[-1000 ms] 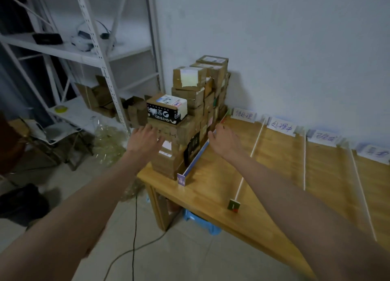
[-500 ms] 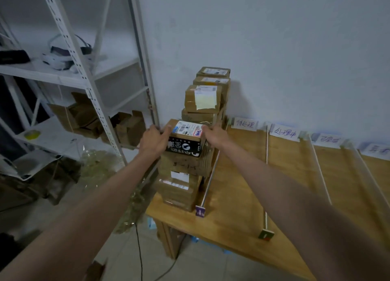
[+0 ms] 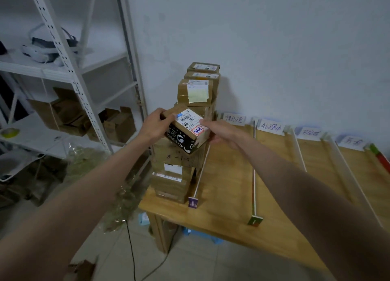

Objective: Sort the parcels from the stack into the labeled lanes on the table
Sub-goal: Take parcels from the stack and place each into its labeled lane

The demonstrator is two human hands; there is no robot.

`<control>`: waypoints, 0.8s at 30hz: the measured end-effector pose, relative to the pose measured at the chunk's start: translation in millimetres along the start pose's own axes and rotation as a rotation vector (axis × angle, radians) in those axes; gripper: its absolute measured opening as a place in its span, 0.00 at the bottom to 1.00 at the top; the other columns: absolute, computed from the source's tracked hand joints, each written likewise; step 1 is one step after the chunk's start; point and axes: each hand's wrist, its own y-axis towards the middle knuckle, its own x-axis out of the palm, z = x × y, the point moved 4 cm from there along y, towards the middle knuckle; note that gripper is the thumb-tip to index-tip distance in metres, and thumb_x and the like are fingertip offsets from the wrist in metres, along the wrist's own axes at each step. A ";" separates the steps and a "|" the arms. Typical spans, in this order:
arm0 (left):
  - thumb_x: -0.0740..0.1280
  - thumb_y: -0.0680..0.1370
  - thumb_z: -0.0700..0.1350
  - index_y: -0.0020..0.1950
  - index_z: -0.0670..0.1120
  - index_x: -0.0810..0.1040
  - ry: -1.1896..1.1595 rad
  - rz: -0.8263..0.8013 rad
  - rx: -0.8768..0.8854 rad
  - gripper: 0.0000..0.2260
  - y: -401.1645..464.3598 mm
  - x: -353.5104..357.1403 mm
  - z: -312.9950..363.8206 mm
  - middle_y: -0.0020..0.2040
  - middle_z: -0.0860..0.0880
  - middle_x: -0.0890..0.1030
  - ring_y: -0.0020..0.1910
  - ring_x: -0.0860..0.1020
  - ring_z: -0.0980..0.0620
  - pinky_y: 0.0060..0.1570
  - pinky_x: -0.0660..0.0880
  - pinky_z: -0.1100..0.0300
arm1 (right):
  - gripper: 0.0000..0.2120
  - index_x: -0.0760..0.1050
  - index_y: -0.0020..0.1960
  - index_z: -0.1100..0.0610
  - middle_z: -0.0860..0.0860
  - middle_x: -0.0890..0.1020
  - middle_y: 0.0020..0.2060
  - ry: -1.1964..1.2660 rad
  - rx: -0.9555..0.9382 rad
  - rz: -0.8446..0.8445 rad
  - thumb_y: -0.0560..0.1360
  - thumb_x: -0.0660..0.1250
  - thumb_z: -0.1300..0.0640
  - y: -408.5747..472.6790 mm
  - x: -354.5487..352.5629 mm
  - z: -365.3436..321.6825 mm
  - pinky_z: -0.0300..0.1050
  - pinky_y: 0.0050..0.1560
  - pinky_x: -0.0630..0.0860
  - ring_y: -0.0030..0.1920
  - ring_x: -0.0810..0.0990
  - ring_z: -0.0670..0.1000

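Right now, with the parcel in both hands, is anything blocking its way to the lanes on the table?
Nothing visible does. Both the left hand and right hand hold the parcel above the stack; the lanes to its right lie bare, split only by low dividers.

Cardboard parcel (image 3: 185,131) w/ paper label; wood table (image 3: 232,188).

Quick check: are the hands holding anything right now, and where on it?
Yes. Both hands hold the black-sided parcel with the shipping label, tilted above the stack: left hand on its left end, right hand on its right end.
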 end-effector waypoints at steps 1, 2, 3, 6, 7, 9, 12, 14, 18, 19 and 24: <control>0.64 0.80 0.55 0.62 0.47 0.73 -0.010 -0.046 0.021 0.16 -3.5 0.9 7.4 0.53 0.48 0.78 0.49 0.79 0.48 0.46 0.81 0.50 | 0.24 0.73 0.69 0.58 0.54 0.80 0.64 0.018 0.018 -0.039 0.79 0.65 0.44 -7.7 -5.6 3.5 0.52 0.63 0.78 0.63 0.79 0.54; 0.64 0.79 0.56 0.61 0.48 0.73 -0.007 -0.086 0.042 0.16 -6.9 2.9 14.9 0.52 0.49 0.78 0.48 0.79 0.48 0.44 0.81 0.51 | 0.24 0.74 0.68 0.58 0.54 0.80 0.63 0.035 0.032 -0.070 0.79 0.66 0.44 -15.6 -11.3 7.8 0.52 0.63 0.78 0.63 0.79 0.54; 0.65 0.79 0.56 0.61 0.49 0.73 0.009 -0.121 0.068 0.15 -10.1 6.1 22.1 0.51 0.50 0.79 0.47 0.79 0.50 0.40 0.79 0.54 | 0.23 0.75 0.68 0.58 0.54 0.81 0.62 0.045 0.044 -0.092 0.78 0.67 0.45 -23.7 -17.2 12.9 0.52 0.63 0.78 0.63 0.79 0.53; 0.65 0.80 0.54 0.55 0.50 0.74 0.053 -0.206 0.134 0.10 -20.9 25.3 43.5 0.49 0.52 0.80 0.45 0.77 0.56 0.35 0.71 0.66 | 0.22 0.77 0.65 0.60 0.53 0.84 0.58 0.044 0.068 -0.119 0.77 0.69 0.46 -49.0 -35.9 31.1 0.52 0.63 0.78 0.60 0.82 0.51; 0.65 0.80 0.53 0.54 0.48 0.75 0.044 -0.232 0.142 0.10 -24.4 34.9 49.1 0.49 0.52 0.80 0.46 0.78 0.55 0.37 0.72 0.65 | 0.22 0.77 0.64 0.61 0.53 0.85 0.56 0.051 0.075 -0.118 0.77 0.69 0.47 -57.6 -42.0 37.9 0.52 0.62 0.79 0.58 0.83 0.51; 0.65 0.80 0.52 0.54 0.45 0.77 0.033 -0.266 0.154 0.11 -32.2 57.0 60.4 0.50 0.51 0.82 0.48 0.79 0.54 0.42 0.74 0.63 | 0.20 0.78 0.63 0.62 0.53 0.86 0.54 0.089 0.085 -0.103 0.78 0.69 0.49 -74.5 -54.2 53.1 0.51 0.62 0.79 0.57 0.84 0.51; 0.65 0.80 0.51 0.54 0.45 0.77 0.006 -0.319 0.162 0.10 -43.1 94.6 74.9 0.49 0.51 0.82 0.49 0.80 0.53 0.41 0.75 0.63 | 0.18 0.77 0.63 0.61 0.53 0.85 0.54 0.136 0.097 -0.049 0.79 0.68 0.50 -97.4 -71.7 77.1 0.51 0.60 0.80 0.56 0.84 0.51; 0.65 0.80 0.51 0.56 0.45 0.77 0.004 -0.351 0.158 0.11 -47.7 121.1 81.9 0.51 0.49 0.82 0.52 0.81 0.50 0.48 0.78 0.57 | 0.16 0.77 0.63 0.59 0.53 0.85 0.55 0.144 0.110 -0.013 0.80 0.67 0.50 -110.2 -84.5 92.7 0.50 0.59 0.81 0.56 0.83 0.50; 0.63 0.80 0.55 0.68 0.46 0.73 0.134 -0.354 0.198 0.20 -57.3 172.9 94.0 0.60 0.49 0.79 0.57 0.78 0.50 0.51 0.74 0.58 | 0.19 0.75 0.65 0.62 0.55 0.83 0.57 0.151 0.174 0.090 0.80 0.66 0.50 -130.6 -114.4 129.3 0.48 0.57 0.81 0.57 0.82 0.52; 0.63 0.81 0.55 0.70 0.45 0.72 0.191 -0.329 0.216 0.22 -58.9 184.2 96.2 0.63 0.48 0.78 0.58 0.76 0.50 0.52 0.73 0.58 | 0.20 0.75 0.65 0.63 0.55 0.83 0.58 0.146 0.191 0.122 0.80 0.66 0.50 -134.7 -122.6 140.0 0.49 0.57 0.81 0.57 0.82 0.53; 0.55 0.83 0.54 0.70 0.42 0.71 0.493 -0.279 0.261 0.22 -68.3 228.2 95.4 0.68 0.40 0.73 0.68 0.69 0.42 0.69 0.65 0.47 | 0.23 0.71 0.68 0.65 0.58 0.81 0.60 0.131 0.259 0.270 0.81 0.65 0.49 -148.5 -167.9 194.9 0.53 0.60 0.79 0.59 0.80 0.56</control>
